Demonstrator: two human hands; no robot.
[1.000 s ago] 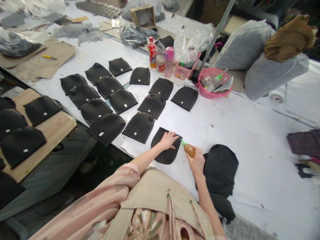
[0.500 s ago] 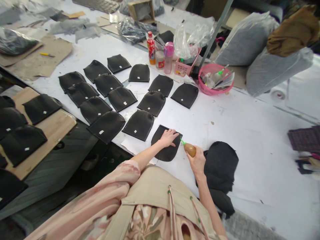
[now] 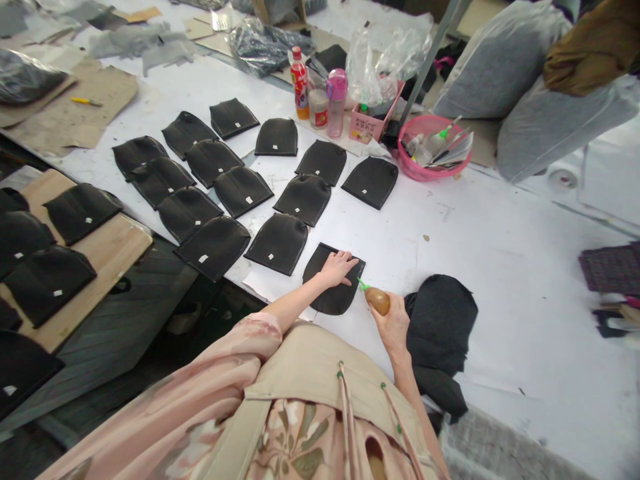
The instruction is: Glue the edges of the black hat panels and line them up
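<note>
A black rounded fabric piece (image 3: 334, 301) lies flat on the white table in front of me. My left hand (image 3: 339, 268) rests on it with the fingers spread. In my right hand (image 3: 391, 319) is a brown glue bottle (image 3: 379, 301) with a green nozzle, gripped from the right side. Its nozzle tip meets the right edge of the black piece. Just right of that hand lies a stack of black fabric pieces (image 3: 443, 323). Beyond my left hand, several black pouch-like pieces (image 3: 278, 243) with small white tags are laid out in rows.
A pink basket (image 3: 434, 175) of tools stands at the back, near a pink box (image 3: 364, 127), a clear bottle (image 3: 337, 107) and a red drink bottle (image 3: 300, 83). More black pieces lie on a wooden board (image 3: 127, 240) at left. Stuffed pale bags (image 3: 500, 60) stand back right.
The nozzle tip has slid slightly down along the black piece's right edge as my right hand moved a little. My left hand stays on the piece. The camera view has shifted a little.
</note>
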